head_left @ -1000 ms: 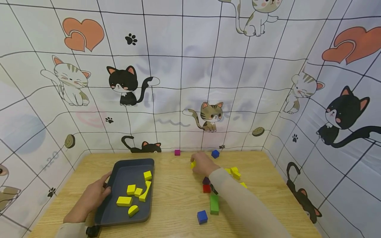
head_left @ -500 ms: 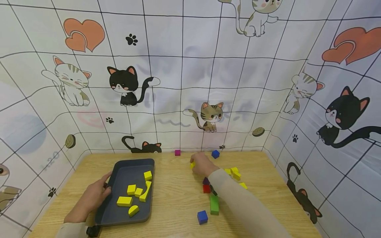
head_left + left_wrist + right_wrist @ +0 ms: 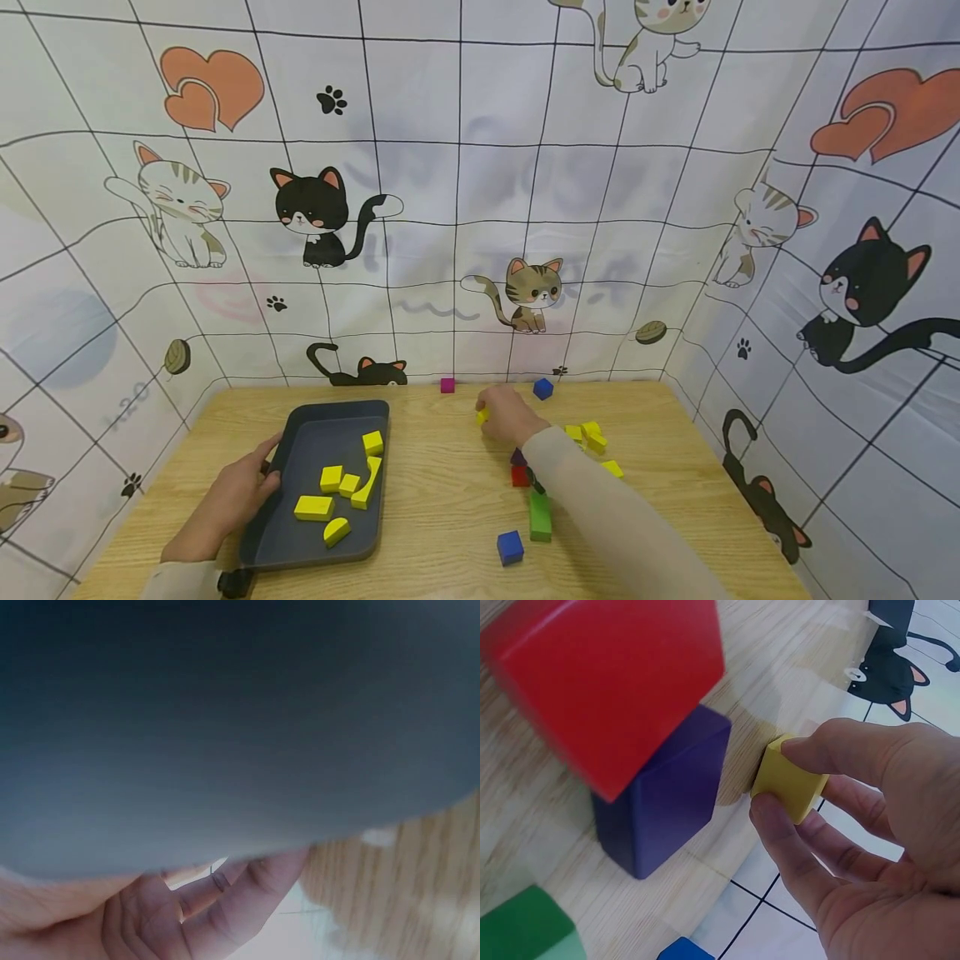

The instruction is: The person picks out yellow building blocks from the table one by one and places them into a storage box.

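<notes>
My left hand (image 3: pixel 236 500) grips the left rim of a dark grey tray (image 3: pixel 300 437), thumb at the rim. In the left wrist view the tray (image 3: pixel 240 750) fills most of the picture, with curled fingers (image 3: pixel 225 915) beneath its edge. Several yellow blocks (image 3: pixel 313 507) lie in the tray. Toward the table's far side, my right hand (image 3: pixel 512 417) pinches a small yellow block (image 3: pixel 789 780) between thumb and fingers. Close to it in the right wrist view are a purple block (image 3: pixel 667 795) and a red block (image 3: pixel 622 675); I cannot tell if these two touch.
More yellow blocks (image 3: pixel 592 437) lie right of the right forearm. A green block (image 3: pixel 540 517) and a blue cube (image 3: pixel 510 547) are nearer the front. A magenta cube (image 3: pixel 447 385) and another blue block (image 3: pixel 543 388) sit at the back, by the cat-patterned wall (image 3: pixel 420 250).
My right hand has shifted very slightly left with the yellow block in its fingers. The left hand and the tray look the same.
</notes>
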The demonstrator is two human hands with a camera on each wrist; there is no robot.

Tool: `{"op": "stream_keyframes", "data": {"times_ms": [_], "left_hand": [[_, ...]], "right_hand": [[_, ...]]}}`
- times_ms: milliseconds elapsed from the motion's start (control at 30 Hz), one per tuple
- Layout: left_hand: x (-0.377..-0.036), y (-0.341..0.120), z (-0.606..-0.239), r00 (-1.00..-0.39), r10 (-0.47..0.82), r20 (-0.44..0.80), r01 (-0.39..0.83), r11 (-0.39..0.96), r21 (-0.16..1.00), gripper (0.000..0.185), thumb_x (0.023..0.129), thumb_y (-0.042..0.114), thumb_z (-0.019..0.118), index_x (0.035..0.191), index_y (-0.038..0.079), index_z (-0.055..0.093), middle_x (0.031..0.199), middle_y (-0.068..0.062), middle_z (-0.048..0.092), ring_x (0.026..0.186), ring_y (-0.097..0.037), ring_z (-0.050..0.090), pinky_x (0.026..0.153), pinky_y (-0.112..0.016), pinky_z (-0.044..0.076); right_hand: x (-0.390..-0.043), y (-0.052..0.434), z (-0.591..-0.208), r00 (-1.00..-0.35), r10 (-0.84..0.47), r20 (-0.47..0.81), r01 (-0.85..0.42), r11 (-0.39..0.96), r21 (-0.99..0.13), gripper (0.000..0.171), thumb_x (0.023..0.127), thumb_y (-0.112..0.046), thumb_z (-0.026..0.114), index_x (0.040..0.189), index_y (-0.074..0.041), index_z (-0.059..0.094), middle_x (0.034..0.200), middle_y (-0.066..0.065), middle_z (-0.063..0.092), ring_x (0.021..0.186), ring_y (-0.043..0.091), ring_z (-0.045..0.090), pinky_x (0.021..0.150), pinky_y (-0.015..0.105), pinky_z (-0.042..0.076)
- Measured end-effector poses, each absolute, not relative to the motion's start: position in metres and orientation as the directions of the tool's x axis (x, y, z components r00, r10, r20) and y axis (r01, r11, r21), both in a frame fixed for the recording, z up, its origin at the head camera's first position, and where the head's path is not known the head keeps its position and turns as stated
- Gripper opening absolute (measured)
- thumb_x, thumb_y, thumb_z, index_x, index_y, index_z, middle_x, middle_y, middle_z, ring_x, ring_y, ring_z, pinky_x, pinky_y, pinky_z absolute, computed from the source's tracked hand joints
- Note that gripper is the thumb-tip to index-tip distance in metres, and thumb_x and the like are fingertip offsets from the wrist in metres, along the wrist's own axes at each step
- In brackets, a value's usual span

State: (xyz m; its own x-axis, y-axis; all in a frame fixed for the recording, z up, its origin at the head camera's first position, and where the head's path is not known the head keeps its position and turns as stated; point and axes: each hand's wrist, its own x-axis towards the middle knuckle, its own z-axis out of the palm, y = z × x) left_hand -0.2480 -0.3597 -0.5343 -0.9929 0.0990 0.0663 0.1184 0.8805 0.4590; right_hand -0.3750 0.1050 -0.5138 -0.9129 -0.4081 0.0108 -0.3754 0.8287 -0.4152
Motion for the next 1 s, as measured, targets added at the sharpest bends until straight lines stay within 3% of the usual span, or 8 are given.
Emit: {"op": "stream_keyframes", "data": {"times_ms": [667,1000], "left_hand": [[-0.249,-0.364,-0.535,-0.993,0.083,0.082,0.111,0.885,0.453,0.071,0.106,0.004,0.068,0.168,-0.016,0.042,0.104,-0.016,0.078,0.08,-0.02,0.06,0.07,-0.036,0.051],[-0.25,-0.361,-0.537,-0.991,0.097,0.088,0.127,0.886,0.447,0.07,0.105,0.004,0.069,0.167,-0.017,0.043,0.107,-0.022,0.08,0.084,-0.023,0.065,0.075,-0.043,0.057]], "right_hand": [[-0.368,0.071,-0.502,-0.886,-0.463,0.031,-0.433,0.801,-0.412,0.035,0.1,-0.001,0.085,0.135,0.003,0.082,0.141,0.018,0.081,0.136,0.037,0.071,0.121,0.05,0.059],[-0.365,0.049,-0.5,-0.874,-0.484,0.054,-0.466,0.8,-0.379,0.036,0.101,-0.009,0.09,0.135,-0.002,0.083,0.143,0.015,0.081,0.134,0.032,0.075,0.12,0.046,0.061]]}}
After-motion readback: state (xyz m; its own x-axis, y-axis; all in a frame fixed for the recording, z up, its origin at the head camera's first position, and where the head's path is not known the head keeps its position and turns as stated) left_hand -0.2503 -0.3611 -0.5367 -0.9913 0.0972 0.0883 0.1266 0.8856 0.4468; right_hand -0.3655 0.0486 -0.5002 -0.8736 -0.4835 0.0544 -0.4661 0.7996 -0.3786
